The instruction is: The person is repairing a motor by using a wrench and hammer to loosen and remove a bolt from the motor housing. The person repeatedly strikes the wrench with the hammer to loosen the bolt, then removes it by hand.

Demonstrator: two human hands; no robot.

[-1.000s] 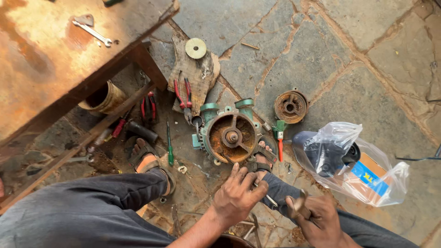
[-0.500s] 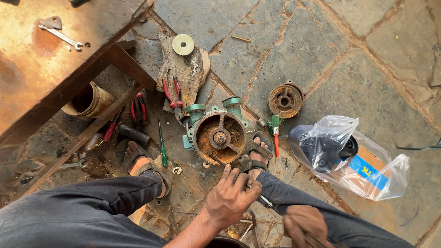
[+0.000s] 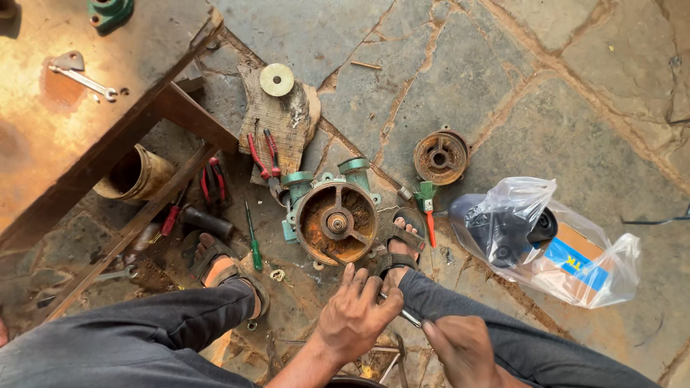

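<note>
Head view looks straight down on a green cast-metal pump housing [image 3: 334,215] with a round, rust-caked open face and a small impeller hub at its centre; it sits on the floor between the person's sandalled feet, just beyond the hands. The left hand [image 3: 356,316] is spread, fingers slightly bent, resting over a thin metal tool [image 3: 402,314] that lies across the right knee; the right hand [image 3: 463,348] is curled around the tool's near end, though I cannot tell how tightly. The floor is irregular grey stone slabs [image 3: 503,79] with dirt in the joints, and a rusty brown metal table [image 3: 50,136] fills the upper left, a silver spanner [image 3: 83,79] lying on it. A clear plastic bag holding dark parts and a box [image 3: 553,244] lies at right, a rusty round cover [image 3: 440,156] sits beyond the housing, and red-handled pliers [image 3: 262,154] rest on a wooden block [image 3: 280,118]. Compared with half a second earlier, the right hand has come up closer to the left, and the housing has not moved.
</note>
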